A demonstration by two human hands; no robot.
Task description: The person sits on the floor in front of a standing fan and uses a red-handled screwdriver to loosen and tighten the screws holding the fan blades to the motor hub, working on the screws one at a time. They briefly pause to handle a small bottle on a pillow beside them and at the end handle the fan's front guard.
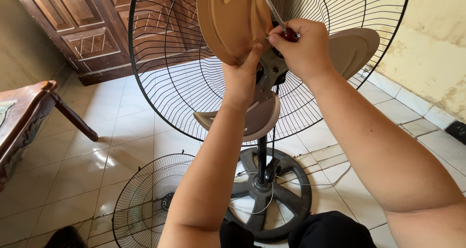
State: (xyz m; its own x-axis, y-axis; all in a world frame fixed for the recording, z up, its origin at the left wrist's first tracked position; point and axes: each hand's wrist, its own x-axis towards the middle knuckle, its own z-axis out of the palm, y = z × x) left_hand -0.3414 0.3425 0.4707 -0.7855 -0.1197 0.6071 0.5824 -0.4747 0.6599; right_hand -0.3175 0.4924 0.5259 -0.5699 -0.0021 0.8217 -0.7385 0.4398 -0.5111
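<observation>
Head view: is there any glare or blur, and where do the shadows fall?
Head view: daylight glares off the floor tiles at left; the fan blades and both hands are sharp; soft shadow lies under the fan base; wide-lens distortion bends the rear grille.

Wooden door (87,29) behind — carved table (22,117) at left, dark wall socket (457,130) low at right.
</observation>
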